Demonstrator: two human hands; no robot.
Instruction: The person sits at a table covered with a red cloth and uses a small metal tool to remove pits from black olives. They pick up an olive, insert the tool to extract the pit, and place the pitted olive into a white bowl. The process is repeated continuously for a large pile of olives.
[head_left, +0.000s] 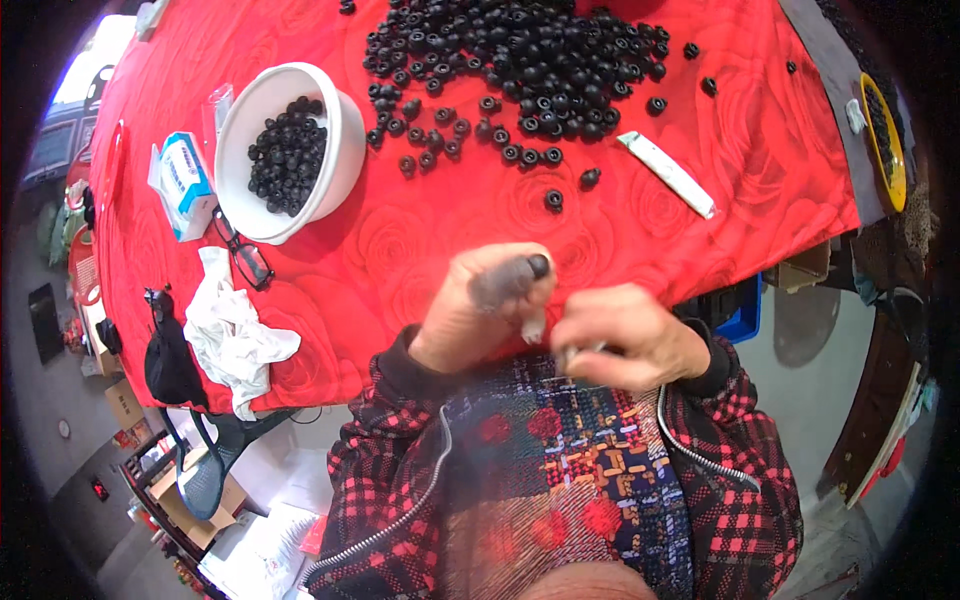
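My left hand (455, 315) is raised at the table's near edge, its fingers curled. A small black round part (539, 266) shows at its fingertips, beside a blurred greyish-brown stretch that looks like a covered finger. Something whitish is wrapped around another fingertip of that hand. Close by on the right, my right hand (640, 335) has its fingers bent in a pinch; what lies between them is blurred and mostly hidden. Beyond both hands spreads a heap of black round parts (510, 50), with several loose ones scattered toward me.
A white bowl (345, 150) with more black parts stands at the left. Around it are a blue-and-white packet (182, 180), eyeglasses (252, 265) and a white cloth (228, 335). A slim white packet (668, 175) lies right on the red tablecloth (760, 190). A yellow bowl (882, 140) sits far right.
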